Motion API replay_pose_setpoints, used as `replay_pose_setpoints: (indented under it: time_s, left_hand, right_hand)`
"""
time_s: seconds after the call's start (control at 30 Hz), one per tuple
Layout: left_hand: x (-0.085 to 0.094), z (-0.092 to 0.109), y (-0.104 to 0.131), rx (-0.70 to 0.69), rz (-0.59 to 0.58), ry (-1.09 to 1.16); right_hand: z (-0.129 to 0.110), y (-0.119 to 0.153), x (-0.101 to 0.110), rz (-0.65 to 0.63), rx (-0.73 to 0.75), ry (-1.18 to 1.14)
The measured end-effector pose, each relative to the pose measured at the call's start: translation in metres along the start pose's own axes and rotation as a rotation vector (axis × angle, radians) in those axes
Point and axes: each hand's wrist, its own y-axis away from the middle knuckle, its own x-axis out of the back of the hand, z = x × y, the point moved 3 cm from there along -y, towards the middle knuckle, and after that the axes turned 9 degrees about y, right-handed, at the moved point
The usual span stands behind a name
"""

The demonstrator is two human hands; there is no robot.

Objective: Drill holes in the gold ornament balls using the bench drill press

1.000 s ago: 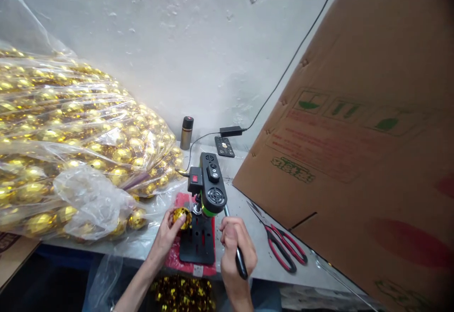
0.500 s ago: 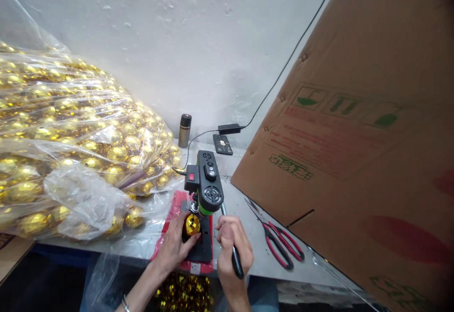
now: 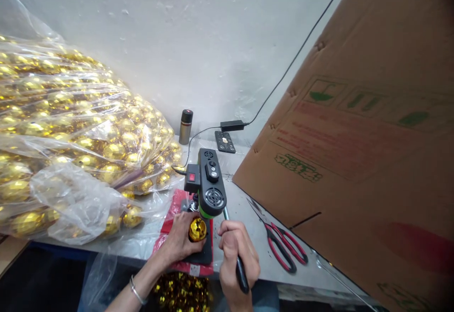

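Observation:
A small black bench machine (image 3: 212,179) with a red switch and round vents stands on a dark base over red plastic. My left hand (image 3: 180,238) is wrapped round a shiny gold faceted ball (image 3: 197,229), just in front of the machine's head. My right hand (image 3: 237,255) is closed round the black grip of a metal lever (image 3: 241,276) at the machine's right side. Under the bench edge, more gold pieces (image 3: 182,293) lie in a heap near my lap.
A big clear bag (image 3: 88,113) of gold balls fills the left. Red-handled scissors (image 3: 283,246) lie to the right beside a large cardboard box (image 3: 340,160). Behind the machine are a dark-capped bottle (image 3: 185,127), a black phone-like object (image 3: 224,142) and a power adapter (image 3: 232,125).
The gold ball has turned and moved slightly right in my left hand. My right hand and the lever grip have shifted a little right and down. The whole view has moved slightly.

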Motion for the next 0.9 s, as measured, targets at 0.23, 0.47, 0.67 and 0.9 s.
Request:
replay_pose_setpoints:
  time_s: [0.23, 0.47, 0.67, 0.9]
  left_hand:
    - [0.001, 0.000, 0.002, 0.017, -0.009, 0.026]
    - [0.001, 0.001, 0.002, 0.030, -0.017, 0.059]
    - [0.002, 0.003, 0.002, 0.054, -0.013, 0.063]
    - [0.001, 0.002, 0.003, 0.050, -0.011, 0.062]
  right_hand:
    - [0.017, 0.020, -0.006, 0.027, 0.000, -0.037]
    - [0.023, 0.035, -0.017, 0.171, -0.003, 0.026]
    - [0.022, 0.041, -0.021, 0.186, -0.092, 0.009]
    - [0.022, 0.040, -0.019, 0.180, -0.040, 0.016]
